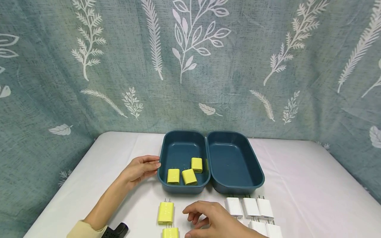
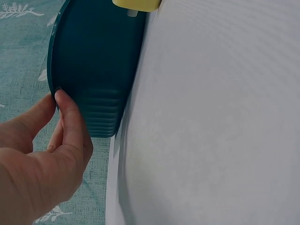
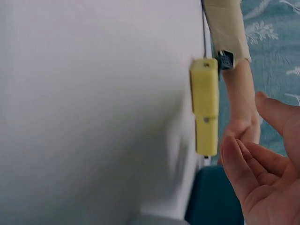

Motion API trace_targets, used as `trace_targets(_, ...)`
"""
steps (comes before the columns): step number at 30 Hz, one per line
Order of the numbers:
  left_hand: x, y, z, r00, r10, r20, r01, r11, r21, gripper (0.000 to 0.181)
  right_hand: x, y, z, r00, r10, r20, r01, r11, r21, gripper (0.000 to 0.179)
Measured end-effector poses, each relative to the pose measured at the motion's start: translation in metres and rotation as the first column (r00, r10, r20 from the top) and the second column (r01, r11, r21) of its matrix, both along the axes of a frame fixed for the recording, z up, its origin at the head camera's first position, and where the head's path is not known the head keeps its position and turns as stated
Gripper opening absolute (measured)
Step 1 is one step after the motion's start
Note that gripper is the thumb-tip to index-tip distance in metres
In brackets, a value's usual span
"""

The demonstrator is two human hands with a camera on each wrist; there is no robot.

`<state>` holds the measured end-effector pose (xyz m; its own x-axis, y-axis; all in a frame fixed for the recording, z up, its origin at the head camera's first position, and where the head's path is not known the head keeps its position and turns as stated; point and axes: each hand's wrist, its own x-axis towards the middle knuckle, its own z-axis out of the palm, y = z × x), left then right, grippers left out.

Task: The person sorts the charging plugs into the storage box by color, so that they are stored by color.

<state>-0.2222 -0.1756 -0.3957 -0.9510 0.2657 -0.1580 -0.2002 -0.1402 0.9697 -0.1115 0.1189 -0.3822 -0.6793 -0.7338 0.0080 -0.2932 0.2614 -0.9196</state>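
Note:
At the left rim of a dark blue bin (image 1: 184,189), my left hand (image 1: 140,170) pinches the edge between thumb and fingers; the left wrist view shows this hand (image 2: 51,150) at the bin's rim (image 2: 50,65). Three yellow chargers, one of them a yellow charger (image 1: 173,176) at the front left, lie inside that bin. My right hand (image 1: 214,219) hovers over the table with loosely bent fingers and nothing in them. To its left lies a yellow charger (image 1: 165,213) with its prongs pointing away, and a second yellow charger (image 1: 170,232) sits just nearer.
A second dark blue bin (image 1: 235,189) stands right beside the first, with nothing in it. Several white chargers, including a white charger (image 1: 234,207), lie in front of it on the white tablecloth (image 1: 297,185). A patterned curtain (image 1: 190,99) hangs behind the table.

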Motion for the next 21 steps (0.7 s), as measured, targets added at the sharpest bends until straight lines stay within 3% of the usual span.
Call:
trace_targets(5,0.001,0.0,0.001,1.0,0.001,-0.001,-0.001,1.0,0.0,0.044,0.003,-0.004,-0.012,0.996,0.087,-0.037,-0.085,0.995,0.043,0.04)
trace_targets(10,0.001,0.0,0.0,1.0,0.008,0.003,-0.008,1.0,-0.003,0.042,0.005,-0.01,-0.02,0.974,0.155,-0.164,-0.131,0.98,0.148,0.037)
trace_targets(15,0.0,0.0,0.0,1.0,0.008,0.008,-0.008,1.0,-0.009,0.042,0.006,-0.016,-0.024,0.949,0.189,-0.251,-0.143,0.972,0.189,0.036)
trace_targets(21,0.0,0.0,0.0,1.0,0.007,0.01,-0.006,1.0,-0.008,0.043,0.004,-0.02,-0.027,0.947,0.192,-0.258,-0.133,0.965,0.226,0.037)
